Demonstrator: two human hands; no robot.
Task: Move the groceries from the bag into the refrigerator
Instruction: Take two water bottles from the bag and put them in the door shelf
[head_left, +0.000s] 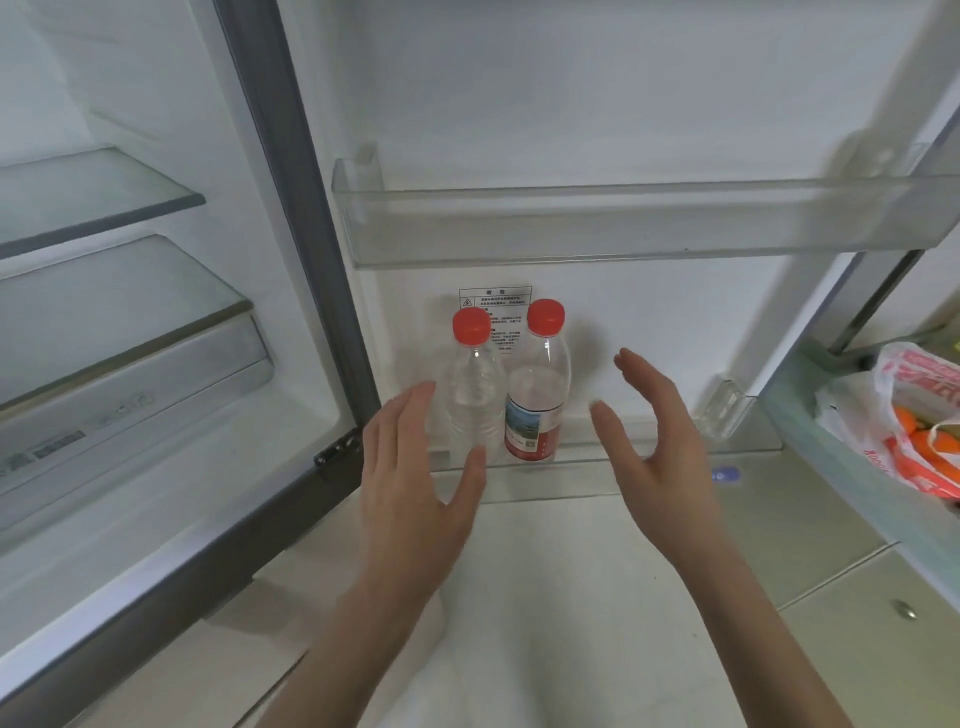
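Progress: partway, by my reading. Two water bottles already stand in the lower door bin (597, 470) of the refrigerator door (597, 104), while the bag (906, 415) on the worktop (831, 452) at the right still shows orange items inside.
Done: the clear bottle (475, 400) and the labelled bottle (537, 400), both red-capped, stand upright, touching side by side, towards the left of that bin.
Left: the orange groceries (919, 434) in the bag, possibly more beneath them; the bag's depth is hidden. The upper door bin (623, 223) and the glass shelves (93, 192) in the main compartment hold nothing visible.
Left hand (415, 467): released, fingers straight and spread, palm turned towards the clear bottle. It sits just in front of the bottle; whether the fingertips touch it I cannot tell. It holds nothing.
Right hand (660, 441): released, fingers gently curved, palm facing left, apart from the labelled bottle, and holding nothing.
Step in hand: likely letting go of the bottles before turning to the bag.
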